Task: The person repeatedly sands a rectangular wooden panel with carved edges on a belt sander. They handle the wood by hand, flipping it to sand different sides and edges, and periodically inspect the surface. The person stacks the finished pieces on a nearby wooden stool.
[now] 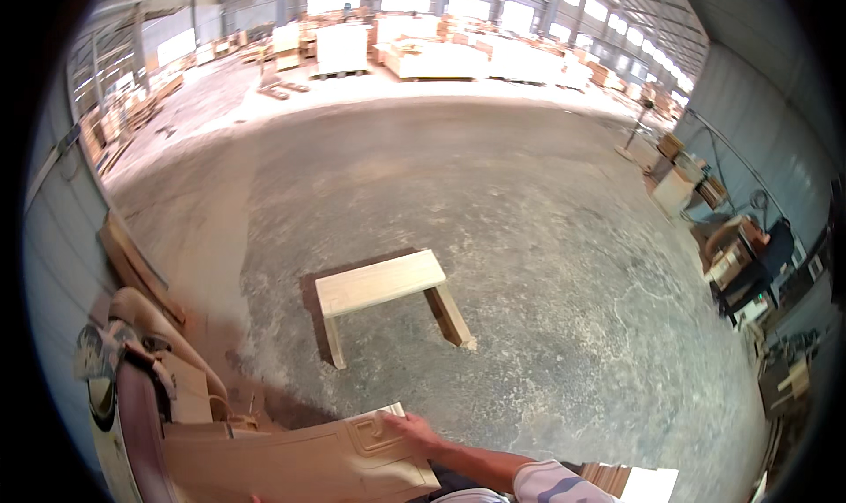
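A light wooden panel [291,459] with routed lines and a raised squarish shape near its right end lies across the lower left. My right hand [410,434] grips the panel's right end, thumb on top and the other fingers mostly hidden. Of my left hand [256,499] just a sliver of a finger shows at the bottom edge, by the panel's near side; the rest is out of sight. The panel's left end reaches a sanding machine [97,415] with a brownish-purple belt [141,419].
A low wooden bench [379,283] stands on the concrete floor ahead. Wood pieces [630,483] are stacked at the lower right. A thick hose [167,331] rises behind the machine. A person [762,269] is at the right wall; pallet stacks [436,60] line the back.
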`<state>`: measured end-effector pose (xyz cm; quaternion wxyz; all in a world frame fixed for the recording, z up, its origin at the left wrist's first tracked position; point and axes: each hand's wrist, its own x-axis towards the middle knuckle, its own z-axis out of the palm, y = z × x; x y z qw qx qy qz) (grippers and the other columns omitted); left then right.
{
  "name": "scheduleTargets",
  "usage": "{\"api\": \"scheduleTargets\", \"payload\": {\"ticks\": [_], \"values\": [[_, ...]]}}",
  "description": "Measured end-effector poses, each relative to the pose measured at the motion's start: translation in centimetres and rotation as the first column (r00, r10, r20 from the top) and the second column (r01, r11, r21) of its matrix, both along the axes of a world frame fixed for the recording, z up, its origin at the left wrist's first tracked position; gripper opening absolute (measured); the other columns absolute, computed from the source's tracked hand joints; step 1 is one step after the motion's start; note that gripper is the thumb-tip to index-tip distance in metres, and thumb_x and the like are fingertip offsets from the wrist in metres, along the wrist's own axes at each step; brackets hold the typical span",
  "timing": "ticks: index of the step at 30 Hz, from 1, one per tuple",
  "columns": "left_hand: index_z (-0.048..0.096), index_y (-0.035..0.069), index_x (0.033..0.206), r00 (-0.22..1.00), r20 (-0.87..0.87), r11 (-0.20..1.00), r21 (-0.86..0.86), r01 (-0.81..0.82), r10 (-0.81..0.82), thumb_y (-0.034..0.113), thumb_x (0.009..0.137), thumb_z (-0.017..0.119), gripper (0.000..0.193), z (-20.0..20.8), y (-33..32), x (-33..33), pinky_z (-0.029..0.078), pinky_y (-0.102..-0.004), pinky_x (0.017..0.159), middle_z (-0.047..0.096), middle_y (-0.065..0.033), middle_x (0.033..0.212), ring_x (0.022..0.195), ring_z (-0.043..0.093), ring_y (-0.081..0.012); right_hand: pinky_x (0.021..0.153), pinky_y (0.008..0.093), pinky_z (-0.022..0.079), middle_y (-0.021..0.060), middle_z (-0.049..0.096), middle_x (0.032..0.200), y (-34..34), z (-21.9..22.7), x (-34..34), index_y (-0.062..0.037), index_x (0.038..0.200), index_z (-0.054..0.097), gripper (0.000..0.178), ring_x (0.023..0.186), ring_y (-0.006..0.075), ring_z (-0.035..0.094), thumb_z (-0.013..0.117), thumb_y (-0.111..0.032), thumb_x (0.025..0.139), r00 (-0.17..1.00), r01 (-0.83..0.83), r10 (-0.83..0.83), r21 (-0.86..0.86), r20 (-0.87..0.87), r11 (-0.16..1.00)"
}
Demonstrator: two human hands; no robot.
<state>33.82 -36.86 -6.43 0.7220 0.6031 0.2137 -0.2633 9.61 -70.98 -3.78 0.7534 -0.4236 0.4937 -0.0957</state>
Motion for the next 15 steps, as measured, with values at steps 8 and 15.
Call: {"api": "scheduleTargets", "payload": {"ticks": [8,15], "values": [[0.041,0.015,0.133,0.982,-0.137,0.989,-0.048,-0.141,0.133,0.041,0.070,0.072,0.075,3.1,-1.4,-0.2,0.039,-0.0447,0.097,0.044,-0.0099,0.132,0.116,0.044,-0.0291,0.079,0.0306,0.046,0.0076,0.061,0.102,0.4,1.3,0.8,-0.0020,0.114,0.057,0.059,0.092,0.0152,0.056,0.061,-0.051,0.081,0.998,0.035,-0.040,-0.114,-0.046,0.993],[0.043,0.012,0.131,0.991,-0.119,0.979,-0.182,-0.089,0.067,0.047,0.081,0.059,0.063,5.0,-2.6,-2.3,0.040,-0.0472,0.094,0.049,-0.0090,0.129,0.116,0.046,-0.0271,0.078,0.0311,0.045,0.0068,0.063,0.092,-1.2,0.6,-1.6,-0.0024,0.102,0.062,0.055,0.086,0.0153,0.056,0.056,-0.053,0.083,0.987,0.071,-0.094,-0.168,-0.131,0.983]]}}
